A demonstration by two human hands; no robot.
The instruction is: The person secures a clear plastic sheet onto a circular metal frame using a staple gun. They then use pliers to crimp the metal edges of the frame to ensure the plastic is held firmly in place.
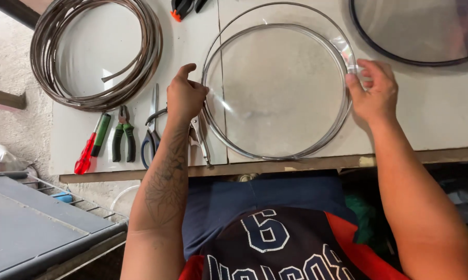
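Note:
A round metal hoop [275, 155] with a clear plastic film [280, 88] stretched over it lies on the white worktable [441, 109]. My left hand [184, 96] grips the hoop's left rim with the fingers curled around it. At the right rim my right hand [374, 91] pinches the hoop and the film's edge. Both forearms reach in from the bottom of the view.
A coil of brown flat wire [96, 52] lies at the back left. Near the front edge lie a red-and-green screwdriver [91, 145], green-handled pliers [124, 135], blue-handled scissors [152, 129] and metal pliers [202, 142]. Another dark-rimmed round film [415, 31] sits at the back right, orange clamps [184, 8] at the back.

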